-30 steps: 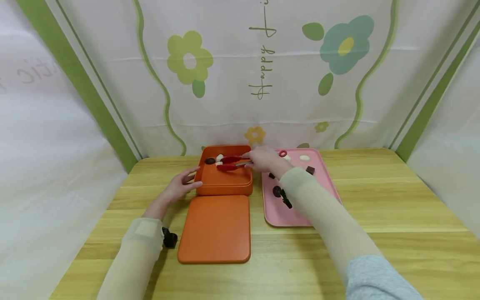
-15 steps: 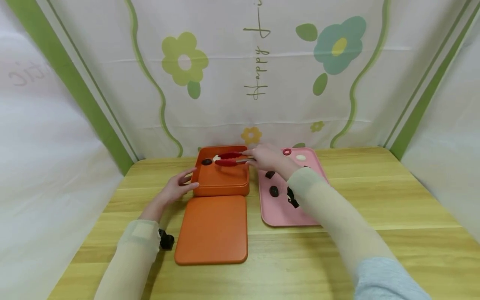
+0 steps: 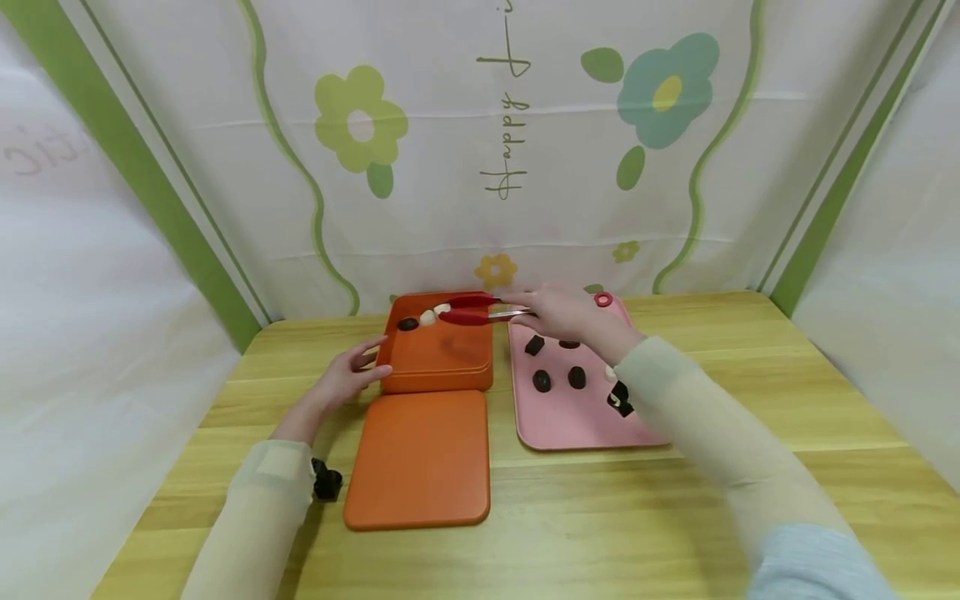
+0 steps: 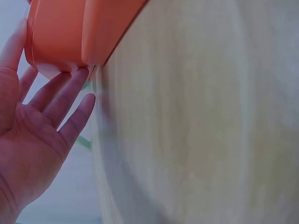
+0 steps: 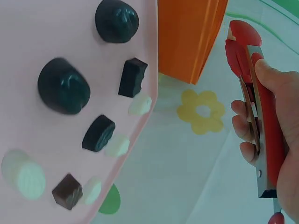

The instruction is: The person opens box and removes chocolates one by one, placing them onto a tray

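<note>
My right hand (image 3: 562, 313) grips a pair of red-tipped metal tongs (image 5: 268, 126) over the right part of the orange box (image 3: 442, 358). Two small white chocolates (image 3: 427, 317) and one dark chocolate (image 3: 408, 324) show in the box. The white chocolate on the right lies right at the tongs' red tips. My left hand (image 3: 347, 379) has its fingers stretched along the box's left side; in the left wrist view the fingertips (image 4: 81, 72) rest at the box's outer corner. The right forearm hides part of the pink tray (image 3: 555, 429).
On the pink tray lie several dark chocolates (image 3: 577, 377), a brown cube (image 5: 67, 191) and a red ring (image 3: 603, 299). The orange lid (image 3: 420, 458) lies flat on the wooden table (image 3: 570, 533), in front of the box. A flowered curtain (image 3: 450, 200) hangs behind.
The right hand and tongs have moved right and slightly up relative to the box. More dark chocolates show on the tray. The left hand stays at the box; the head view has shifted slightly.
</note>
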Demonstrator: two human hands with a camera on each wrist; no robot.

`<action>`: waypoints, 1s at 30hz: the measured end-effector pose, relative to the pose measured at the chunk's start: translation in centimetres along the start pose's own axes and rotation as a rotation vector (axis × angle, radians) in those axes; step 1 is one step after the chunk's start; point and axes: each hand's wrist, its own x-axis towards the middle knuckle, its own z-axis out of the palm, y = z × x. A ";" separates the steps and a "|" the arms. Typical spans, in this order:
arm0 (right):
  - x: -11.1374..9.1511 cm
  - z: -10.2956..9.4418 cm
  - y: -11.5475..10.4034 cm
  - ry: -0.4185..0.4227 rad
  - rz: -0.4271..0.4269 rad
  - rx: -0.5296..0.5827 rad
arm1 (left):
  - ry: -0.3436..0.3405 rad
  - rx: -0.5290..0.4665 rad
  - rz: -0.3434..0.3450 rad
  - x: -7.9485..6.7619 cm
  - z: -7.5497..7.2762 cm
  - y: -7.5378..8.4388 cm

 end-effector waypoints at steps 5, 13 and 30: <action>-1.5 -0.7 0.1 0.069 -0.029 -0.054 | 0.003 0.004 0.000 0.1 -0.1 0.0; -4.4 -1.6 0.0 0.187 -0.059 -0.099 | -0.002 -0.004 -0.001 0.2 0.0 -0.2; -11.8 -1.4 1.5 0.242 -0.034 -0.083 | -0.010 -0.003 0.003 0.1 -0.1 -0.2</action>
